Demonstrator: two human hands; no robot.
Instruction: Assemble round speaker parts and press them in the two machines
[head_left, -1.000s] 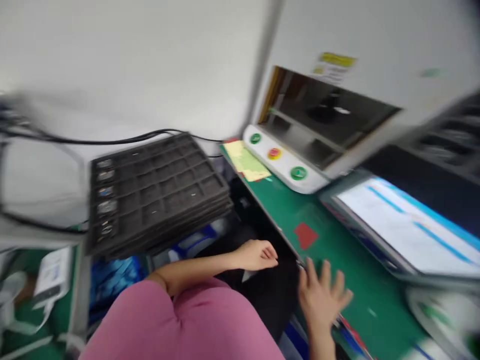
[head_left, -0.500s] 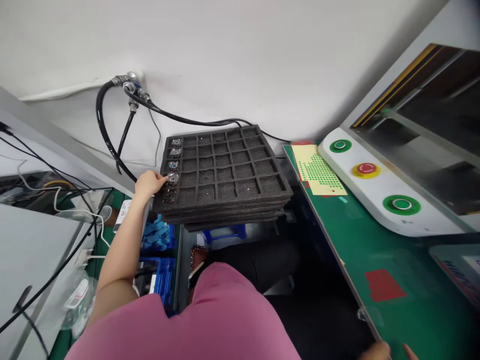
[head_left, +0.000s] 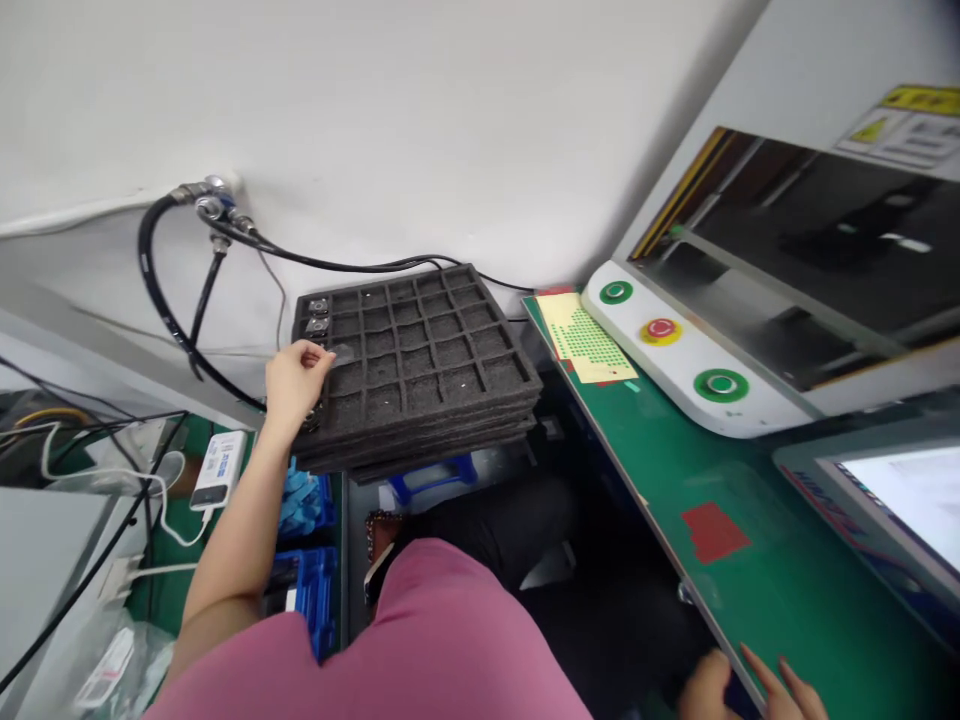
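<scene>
My left hand [head_left: 296,380] is over the left column of a black foam tray [head_left: 454,352], the top one of a stack. Its thumb and forefinger pinch a small, thin, see-through piece [head_left: 344,353], blurred at the fingertips. Beyond the hand, small metallic parts [head_left: 318,306] sit in the far-left cells. Another part near the front-left corner is mostly hidden by my hand. At the lower right, my right hand [head_left: 750,690] rests at the edge of the green worktop [head_left: 660,480], fingers apart and holding nothing.
A white machine panel [head_left: 667,365] with green and red buttons stands right, beside a monitor [head_left: 900,500]. A yellow dotted sheet [head_left: 589,335] lies on the worktop. Black hoses [head_left: 157,270] run along the wall. Left are a power bank [head_left: 219,470], cables and blue bins [head_left: 319,590].
My left hand has lifted slightly off the tray's left column with the small piece between its fingertips. The view has turned right, and more of my right hand shows.
</scene>
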